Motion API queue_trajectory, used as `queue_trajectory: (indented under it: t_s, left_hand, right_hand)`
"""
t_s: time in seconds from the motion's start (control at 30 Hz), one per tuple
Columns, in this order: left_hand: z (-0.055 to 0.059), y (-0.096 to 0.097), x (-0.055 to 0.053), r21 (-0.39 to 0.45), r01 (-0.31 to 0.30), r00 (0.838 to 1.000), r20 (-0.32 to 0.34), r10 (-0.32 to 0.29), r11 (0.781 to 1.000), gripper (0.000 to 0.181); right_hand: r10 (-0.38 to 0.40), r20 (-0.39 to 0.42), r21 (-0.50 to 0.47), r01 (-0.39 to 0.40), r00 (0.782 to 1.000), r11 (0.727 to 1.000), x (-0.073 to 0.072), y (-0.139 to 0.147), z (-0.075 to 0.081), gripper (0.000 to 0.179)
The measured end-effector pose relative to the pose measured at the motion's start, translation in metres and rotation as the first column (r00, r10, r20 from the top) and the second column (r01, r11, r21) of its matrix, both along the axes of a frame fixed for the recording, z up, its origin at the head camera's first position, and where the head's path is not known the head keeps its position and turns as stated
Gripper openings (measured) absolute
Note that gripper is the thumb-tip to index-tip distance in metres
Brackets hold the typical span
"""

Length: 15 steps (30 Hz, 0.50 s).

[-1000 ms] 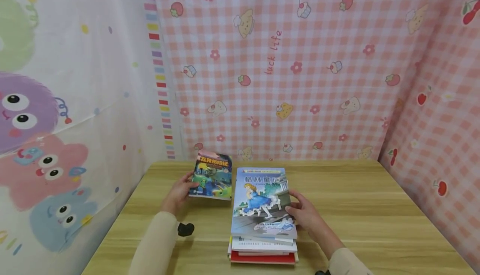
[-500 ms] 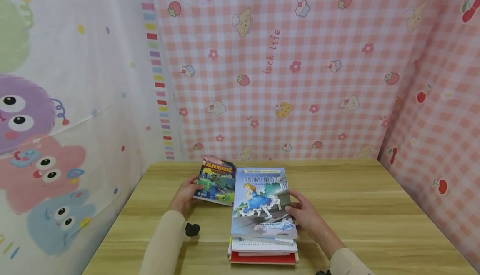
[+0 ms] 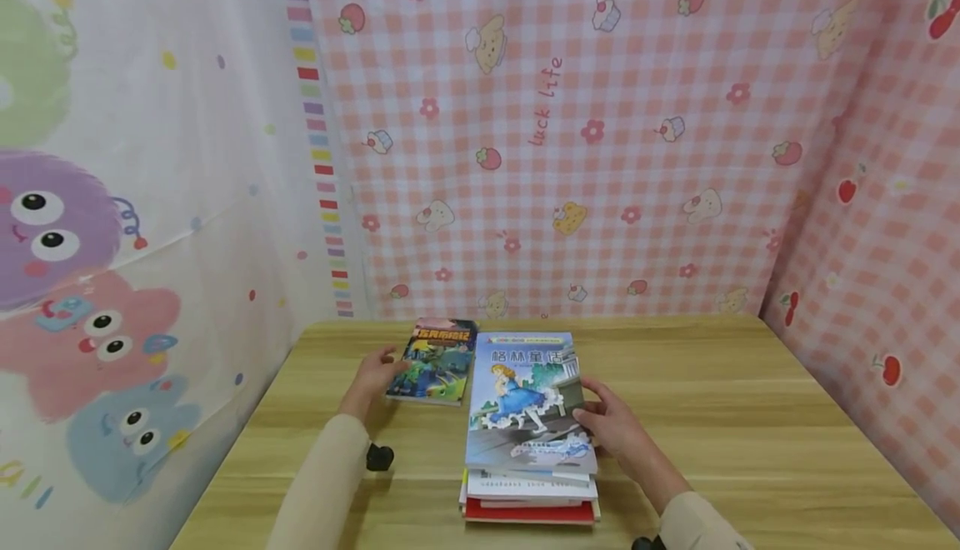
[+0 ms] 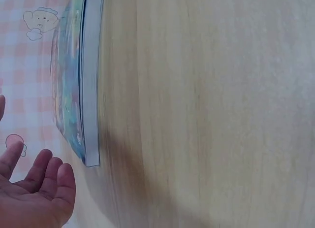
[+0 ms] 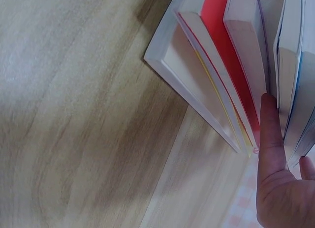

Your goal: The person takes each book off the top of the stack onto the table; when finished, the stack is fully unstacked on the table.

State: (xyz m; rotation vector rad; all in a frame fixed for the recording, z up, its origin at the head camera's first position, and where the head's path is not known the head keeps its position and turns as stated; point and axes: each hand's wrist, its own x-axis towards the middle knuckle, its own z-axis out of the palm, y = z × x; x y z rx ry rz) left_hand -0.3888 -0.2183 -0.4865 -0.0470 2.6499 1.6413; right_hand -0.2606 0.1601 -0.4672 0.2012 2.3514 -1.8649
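Note:
A small picture book (image 3: 435,362) with a dark, colourful cover and yellow title lies flat on the table, left of a book stack. My left hand (image 3: 369,379) is at its left edge, fingers loosely bent. In the left wrist view that hand (image 4: 37,193) stands apart from the book (image 4: 91,90), holding nothing. On top of the stack lies a blue-covered book (image 3: 521,404) showing a girl in a blue dress. My right hand (image 3: 611,425) rests against the stack's right side. In the right wrist view a straight finger (image 5: 272,134) touches the stacked books' edges.
The lower books (image 3: 531,510), one with a red cover, sit unevenly at the near end of the stack. A wooden table (image 3: 720,417) carries everything. Pink checked cloth (image 3: 562,158) hangs behind it, and a white cartoon-printed cloth (image 3: 225,200) hangs at the left.
The small book has moved right, towards the stack, and now lies flat on the table. My left hand has let go of it. The right hand has stayed at the stack.

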Motion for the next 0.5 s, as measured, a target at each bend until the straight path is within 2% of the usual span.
queue_trajectory:
  t_s: [0.13,0.2,0.23,0.33,0.43,0.5]
  left_hand:
    - [-0.001,-0.003,0.002,0.037,-0.008,1.0,0.023,0.007,0.999,0.063]
    - [-0.005,-0.006,0.002,0.02,-0.004,1.0,0.017,0.003,1.0,0.062]
    - [-0.01,-0.008,0.002,0.004,0.006,1.0,-0.011,-0.006,1.0,0.062]
    - [-0.017,-0.01,0.004,-0.031,0.026,1.0,-0.007,-0.026,0.999,0.063]
    - [-0.018,-0.008,0.01,-0.013,0.026,0.999,0.022,-0.026,1.0,0.063]
    - [-0.014,-0.004,0.016,0.007,0.014,0.998,0.065,-0.014,1.0,0.062]
  right_hand:
    - [0.006,-0.001,-0.002,-0.006,1.0,1.0,-0.001,0.0,-0.002,0.052]
    - [0.009,-0.002,-0.003,-0.009,1.0,1.0,-0.001,0.0,-0.002,0.052]
    - [0.009,-0.001,-0.005,-0.009,1.0,1.0,-0.001,-0.001,-0.002,0.052]
    - [0.01,-0.002,-0.006,-0.01,1.0,1.0,0.0,-0.001,-0.001,0.053]
    - [0.011,-0.005,-0.006,-0.011,1.0,1.0,0.001,-0.002,0.0,0.053]
    - [0.013,-0.007,0.002,-0.013,1.0,1.0,0.001,-0.001,0.001,0.053]
